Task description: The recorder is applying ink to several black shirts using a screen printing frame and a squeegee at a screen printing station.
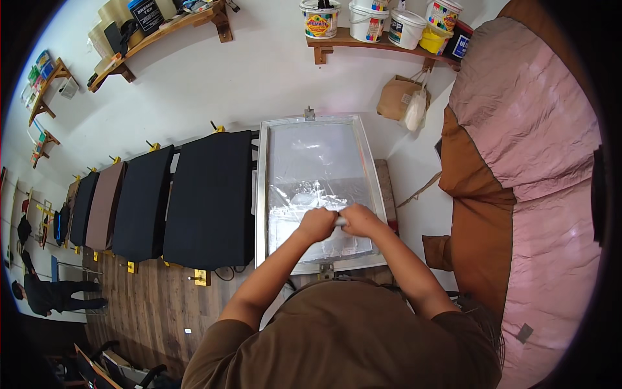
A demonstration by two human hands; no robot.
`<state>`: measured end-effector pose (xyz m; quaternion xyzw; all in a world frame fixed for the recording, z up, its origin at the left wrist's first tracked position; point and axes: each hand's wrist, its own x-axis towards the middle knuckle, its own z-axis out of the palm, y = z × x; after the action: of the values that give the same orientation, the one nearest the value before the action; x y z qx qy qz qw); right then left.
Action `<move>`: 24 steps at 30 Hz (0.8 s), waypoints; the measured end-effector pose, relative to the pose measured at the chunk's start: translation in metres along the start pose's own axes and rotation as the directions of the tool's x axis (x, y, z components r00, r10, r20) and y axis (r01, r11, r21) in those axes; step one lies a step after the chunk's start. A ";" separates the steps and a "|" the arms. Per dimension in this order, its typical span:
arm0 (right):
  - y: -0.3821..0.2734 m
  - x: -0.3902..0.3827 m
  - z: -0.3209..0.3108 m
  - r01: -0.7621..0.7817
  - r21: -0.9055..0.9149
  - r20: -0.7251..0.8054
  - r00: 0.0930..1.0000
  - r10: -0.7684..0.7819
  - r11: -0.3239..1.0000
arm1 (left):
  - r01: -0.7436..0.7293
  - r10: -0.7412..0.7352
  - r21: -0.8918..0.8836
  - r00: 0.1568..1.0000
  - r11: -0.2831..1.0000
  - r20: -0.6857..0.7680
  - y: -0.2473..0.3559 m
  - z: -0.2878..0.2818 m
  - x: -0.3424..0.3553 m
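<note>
A metal-framed printing screen (262,201) lies in front of me, its mesh covered over much of its area by glossy, wrinkled clear film (301,188). Over its near half, my left hand (317,225) and my right hand (361,220) are closed side by side around a pale grey, rod-like handle (341,221). Only a short piece of that handle shows between my fists; its lower part is hidden, so its kind is unclear. Metal clamps sit at the far end (310,115) and near end (326,271) of the screen.
Black fabric-covered boards (210,201) and a brown one (105,207) stand in a row to the left. Paint buckets (368,24) fill a wall shelf. A paper bag (398,97) hangs below. Pink-and-brown cloth (518,110) covers the right side. Another person (55,292) stands far left.
</note>
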<state>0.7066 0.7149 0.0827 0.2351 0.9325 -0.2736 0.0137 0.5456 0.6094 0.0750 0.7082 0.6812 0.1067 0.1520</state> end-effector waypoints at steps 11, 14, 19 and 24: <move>0.036 0.037 0.022 0.097 -0.087 -0.060 0.993 -0.103 0.991 | -0.009 0.009 0.002 0.997 1.000 -0.080 -0.027 0.021 0.026; 0.039 0.032 0.028 0.140 -0.045 -0.106 0.984 -0.144 0.989 | -0.016 0.016 0.001 0.998 1.000 -0.067 -0.022 0.025 0.023; 0.027 0.016 0.031 0.087 -0.007 -0.153 0.984 -0.087 0.996 | -0.046 0.046 0.000 0.992 0.999 -0.119 -0.016 0.034 0.013; 0.013 -0.013 0.038 0.098 0.028 -0.074 0.993 -0.095 0.995 | -0.095 0.096 0.014 0.988 0.995 -0.119 0.002 0.038 -0.017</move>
<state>0.7200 0.6996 0.0455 0.1997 0.9382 -0.2801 -0.0370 0.5599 0.5895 0.0409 0.7330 0.6548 0.1532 0.1025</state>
